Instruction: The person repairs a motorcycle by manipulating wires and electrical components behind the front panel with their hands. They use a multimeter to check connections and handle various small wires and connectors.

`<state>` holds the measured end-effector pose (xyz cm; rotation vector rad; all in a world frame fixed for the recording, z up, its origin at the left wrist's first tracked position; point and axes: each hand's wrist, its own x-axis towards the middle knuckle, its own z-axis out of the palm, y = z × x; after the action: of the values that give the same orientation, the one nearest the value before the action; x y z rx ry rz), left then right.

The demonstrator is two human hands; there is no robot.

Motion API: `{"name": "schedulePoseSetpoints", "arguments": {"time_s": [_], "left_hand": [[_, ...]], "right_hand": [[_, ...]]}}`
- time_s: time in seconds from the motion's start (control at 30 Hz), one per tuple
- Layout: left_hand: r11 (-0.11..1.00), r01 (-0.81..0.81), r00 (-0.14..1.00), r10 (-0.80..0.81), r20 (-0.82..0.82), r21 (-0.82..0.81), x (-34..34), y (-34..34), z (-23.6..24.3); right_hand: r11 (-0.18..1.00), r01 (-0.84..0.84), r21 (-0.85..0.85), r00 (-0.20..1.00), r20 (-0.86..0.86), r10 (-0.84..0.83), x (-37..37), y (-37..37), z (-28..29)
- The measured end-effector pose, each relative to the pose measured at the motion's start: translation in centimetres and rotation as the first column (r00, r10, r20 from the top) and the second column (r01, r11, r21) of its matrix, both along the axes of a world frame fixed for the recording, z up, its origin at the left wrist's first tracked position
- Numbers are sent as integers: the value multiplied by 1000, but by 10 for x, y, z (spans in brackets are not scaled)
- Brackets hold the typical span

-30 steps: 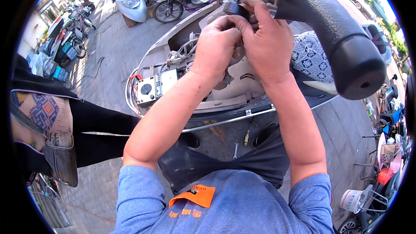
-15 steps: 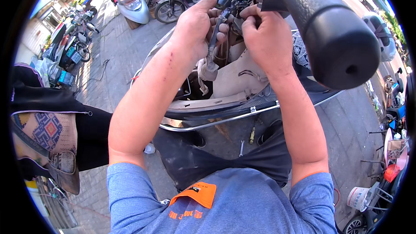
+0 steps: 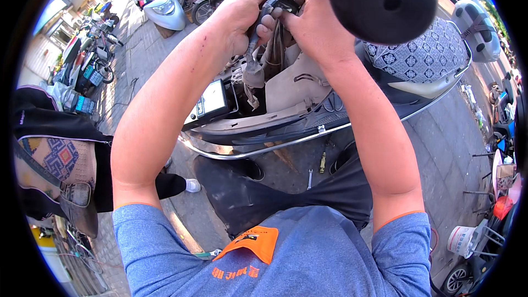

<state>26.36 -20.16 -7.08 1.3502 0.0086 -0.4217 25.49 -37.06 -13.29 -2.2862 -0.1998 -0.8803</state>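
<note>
The left hand (image 3: 239, 14) is curled shut around a bundle of dark wires (image 3: 275, 8) at the far top of the scene, knuckles turned up and fingers wrapped under. The right hand (image 3: 316, 25) sits just to its right, touching it, with thumb and fingers pinching the same bundle from the other side. The wires lie right between the two hands, so neither is clearly nearer, and their long axis runs from the hands down and toward the person, into the opened front of a scooter (image 3: 286, 99). A grey rag-like piece (image 3: 252, 74) hangs below the left hand. Just left of it, a small black box with a pale label (image 3: 212, 104) sits in the open shell. A black handlebar grip (image 3: 382, 0) looms right above the right hand. Nearer the person, a small wrench (image 3: 309, 179) lies on the pavement between the shoes.

Compared with a second ago, both hands are raised higher and farther from the body, the forearms are more stretched, and the grip fills more of the view.
</note>
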Motion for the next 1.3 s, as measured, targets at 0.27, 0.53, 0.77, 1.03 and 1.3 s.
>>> {"name": "schedulePoseSetpoints", "arguments": {"time_s": [0.27,0.53,0.77,1.03,1.3], "left_hand": [[982,55,927,-117,356,181,-30,17,3],[960,-41,879,-96,466,275,-51,39,-32],[905,-362,534,6,846,222,-51,25,-81],[840,-437,606,10,795,322,-77,22,-58],[987,-110,945,66,321,118,-88,16,-26]], "right_hand": [[997,68,-26,995,78,-66,-51,7,14],[999,-11,-34,985,174,17,-74,8,0],[987,14,159,960,274,-57,-76,41,4],[909,-285,305,952,200,231,-86,45,10],[969,-226,-97,908,340,246,-77,29,11]]}}
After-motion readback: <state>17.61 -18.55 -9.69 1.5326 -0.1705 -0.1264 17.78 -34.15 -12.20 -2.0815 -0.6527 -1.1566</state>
